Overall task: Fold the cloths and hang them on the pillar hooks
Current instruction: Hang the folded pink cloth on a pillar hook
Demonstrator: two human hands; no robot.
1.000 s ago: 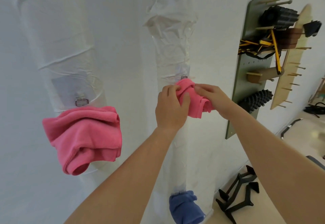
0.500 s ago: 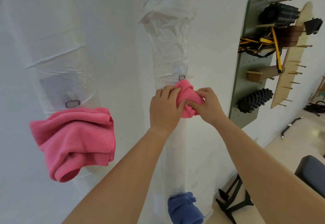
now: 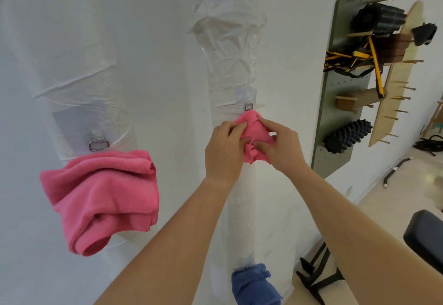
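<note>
A: Both on it: your left grip [image 3: 224,147] and right grip [image 3: 280,147] pinch the bunched pink cloth [image 3: 257,134] between them, fingers curled.
B: Its top peaks just above your grips, right beneath the metal hook [image 3: 248,106] on the pillar [image 3: 242,209]; touching or not, I can't tell.

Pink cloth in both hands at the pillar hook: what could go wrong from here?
The pink cloth sits bunched under the metal hook; whether it has caught is not visible, so it may drop if the left hand and right hand let go.
Both hands' pinching may undo its fold.
The hook seems stuck over wrinkled plastic wrap; a tug might loosen it.
</note>
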